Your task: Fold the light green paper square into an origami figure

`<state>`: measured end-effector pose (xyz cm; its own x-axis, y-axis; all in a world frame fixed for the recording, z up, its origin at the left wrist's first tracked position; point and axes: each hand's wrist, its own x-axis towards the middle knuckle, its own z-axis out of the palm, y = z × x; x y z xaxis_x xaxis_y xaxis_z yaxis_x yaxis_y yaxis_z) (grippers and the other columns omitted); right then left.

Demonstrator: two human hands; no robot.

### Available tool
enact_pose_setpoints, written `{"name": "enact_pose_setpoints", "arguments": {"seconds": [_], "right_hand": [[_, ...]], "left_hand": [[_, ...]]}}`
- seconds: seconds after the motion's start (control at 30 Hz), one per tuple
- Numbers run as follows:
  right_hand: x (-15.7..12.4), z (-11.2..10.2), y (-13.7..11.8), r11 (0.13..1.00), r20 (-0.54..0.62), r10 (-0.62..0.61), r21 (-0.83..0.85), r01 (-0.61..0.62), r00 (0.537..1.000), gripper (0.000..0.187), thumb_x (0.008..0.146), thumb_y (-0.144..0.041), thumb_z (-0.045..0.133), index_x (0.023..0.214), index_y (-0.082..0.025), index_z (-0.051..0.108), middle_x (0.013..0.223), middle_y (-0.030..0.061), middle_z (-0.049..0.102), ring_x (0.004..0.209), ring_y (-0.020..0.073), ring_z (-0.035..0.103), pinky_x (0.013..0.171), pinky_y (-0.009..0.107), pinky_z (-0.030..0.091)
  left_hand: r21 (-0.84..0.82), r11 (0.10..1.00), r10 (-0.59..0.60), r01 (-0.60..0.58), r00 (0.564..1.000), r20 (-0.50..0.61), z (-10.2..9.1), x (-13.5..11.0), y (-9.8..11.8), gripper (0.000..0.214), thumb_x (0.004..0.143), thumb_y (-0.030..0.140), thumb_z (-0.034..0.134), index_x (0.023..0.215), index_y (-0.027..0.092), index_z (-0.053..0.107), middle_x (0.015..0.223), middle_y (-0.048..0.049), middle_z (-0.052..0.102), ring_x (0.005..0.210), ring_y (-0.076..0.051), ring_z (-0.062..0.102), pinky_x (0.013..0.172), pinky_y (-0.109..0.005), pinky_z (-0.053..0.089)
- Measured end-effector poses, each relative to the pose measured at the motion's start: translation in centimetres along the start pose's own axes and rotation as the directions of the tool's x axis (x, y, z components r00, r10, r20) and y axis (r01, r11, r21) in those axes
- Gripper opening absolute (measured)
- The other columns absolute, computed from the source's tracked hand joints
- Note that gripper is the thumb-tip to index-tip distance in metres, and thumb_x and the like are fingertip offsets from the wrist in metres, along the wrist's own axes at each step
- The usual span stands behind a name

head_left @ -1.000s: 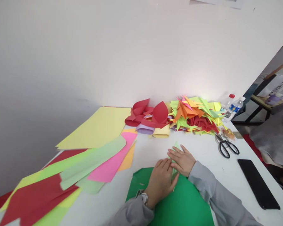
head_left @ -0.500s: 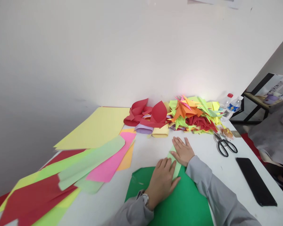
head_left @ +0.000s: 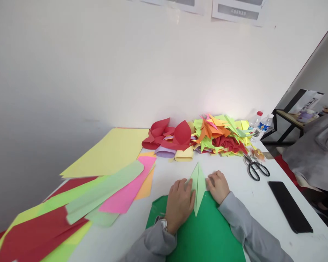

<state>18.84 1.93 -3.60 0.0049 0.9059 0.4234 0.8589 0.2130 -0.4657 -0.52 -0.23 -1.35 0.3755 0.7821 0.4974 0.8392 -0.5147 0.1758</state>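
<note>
A pale green paper folded into a long narrow kite lies on the white table, its lower tip over a dark green sheet. My left hand rests on the kite's left edge, fingers curled and pressing it down. My right hand presses the right edge with bent fingertips. Both arms wear grey sleeves, and a watch shows on the left wrist.
Loose coloured sheets fan out at the left. A heap of folded paper shapes lies against the wall. Black scissors, two water bottles and a black phone are at the right. Another person's grey clothing shows at the far right.
Both hands lay flat over the folded paper before; now they have parted to its two sides and the pale green kite shows between them. The camera has tilted up slightly.
</note>
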Motion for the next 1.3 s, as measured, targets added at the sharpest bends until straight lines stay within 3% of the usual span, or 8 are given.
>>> {"name": "enact_pose_setpoints", "arguments": {"seconds": [0.17,0.33,0.57,0.73,0.87,1.07,1.2,1.3], "right_hand": [[-0.8,0.2,-1.8,0.999,0.123,-0.014,0.036,0.010,0.992,0.014,0.080,-0.025,0.061,0.091,-0.017,0.064,0.095,0.0087,0.059,0.093,0.0242,0.054,0.087,0.037,0.044],[-0.9,-0.1,-2.4,0.910,0.149,0.113,0.381,-0.163,0.982,0.020,0.073,-0.025,0.063,0.092,-0.018,0.064,0.098,0.0095,0.064,0.095,0.0252,0.056,0.090,0.041,0.043],[-1.7,0.7,-2.1,0.745,0.189,0.227,0.598,-0.295,0.955,0.022,0.075,-0.030,0.057,0.093,-0.019,0.062,0.064,-0.0005,0.061,0.054,0.0155,0.054,0.056,0.030,0.049],[-1.6,0.4,-2.3,0.593,0.205,0.264,0.736,-0.326,0.943,0.028,0.073,-0.038,0.062,0.094,-0.020,0.059,0.085,0.0061,0.069,0.067,0.0171,0.064,0.063,0.032,0.054],[-1.4,-0.9,-3.6,0.382,0.243,0.260,0.863,-0.330,0.935,0.035,0.067,-0.039,0.072,0.094,-0.021,0.059,0.086,0.0052,0.066,0.075,0.0182,0.063,0.068,0.032,0.052],[-1.7,-1.7,-4.7,0.586,0.226,0.255,0.738,-0.336,0.940,0.037,0.067,-0.047,0.074,0.089,-0.020,0.061,0.067,-0.0027,0.051,0.059,0.0121,0.045,0.051,0.023,0.038],[-1.9,-1.4,-4.5,0.579,0.335,0.175,0.726,-0.372,0.926,0.044,0.069,-0.054,0.070,0.056,-0.021,0.044,0.051,-0.0076,0.031,0.050,0.0089,0.027,0.045,0.022,0.026],[-2.0,-1.5,-4.6,0.555,0.366,0.162,0.735,-0.391,0.917,0.052,0.069,-0.058,0.069,0.053,-0.021,0.037,0.050,-0.0078,0.027,0.050,0.0085,0.025,0.045,0.022,0.022]], "left_hand": [[-0.078,0.996,-0.024,0.029,0.998,0.064,0.7,-0.2,-0.4,0.032,0.091,0.026,0.046,0.116,0.011,0.058,0.099,-0.0138,0.059,0.096,-0.029,0.053,0.080,-0.044,0.048],[-0.353,0.928,-0.119,0.118,0.993,0.018,1.0,-0.3,-0.7,0.035,0.090,0.027,0.046,0.123,0.017,0.053,0.103,-0.0111,0.057,0.095,-0.026,0.056,0.083,-0.044,0.050],[-0.841,0.410,-0.426,0.354,0.889,0.167,2.3,0.0,-1.6,0.045,0.078,0.029,0.058,0.121,0.020,0.049,0.109,-0.0079,0.051,0.083,-0.016,0.064,0.068,-0.031,0.058],[-0.860,0.138,-0.544,0.491,0.763,0.349,1.8,0.6,-1.9,0.063,0.063,0.038,0.076,0.118,0.015,0.053,0.108,-0.0110,0.059,0.094,-0.023,0.064,0.079,-0.036,0.057],[-0.852,-0.084,-0.337,0.517,0.790,0.513,0.3,1.0,-1.1,0.055,0.066,0.040,0.078,0.111,0.013,0.061,0.100,-0.0102,0.069,0.095,-0.025,0.065,0.081,-0.037,0.054],[-0.772,-0.177,-0.176,0.611,0.752,0.635,-1.1,0.8,-0.2,0.041,0.065,0.043,0.079,0.086,0.009,0.071,0.073,-0.0062,0.072,0.064,-0.020,0.064,0.062,-0.031,0.051],[-0.768,-0.134,-0.150,0.626,0.753,0.640,-1.2,0.8,-0.2,0.040,0.064,0.045,0.079,0.081,0.009,0.072,0.070,-0.0051,0.071,0.062,-0.019,0.062,0.060,-0.029,0.050],[-0.755,-0.133,-0.107,0.642,0.748,0.655,-1.2,0.8,-0.4,0.038,0.063,0.044,0.081,0.078,0.010,0.072,0.067,-0.0046,0.070,0.061,-0.018,0.062,0.059,-0.029,0.049]]}}
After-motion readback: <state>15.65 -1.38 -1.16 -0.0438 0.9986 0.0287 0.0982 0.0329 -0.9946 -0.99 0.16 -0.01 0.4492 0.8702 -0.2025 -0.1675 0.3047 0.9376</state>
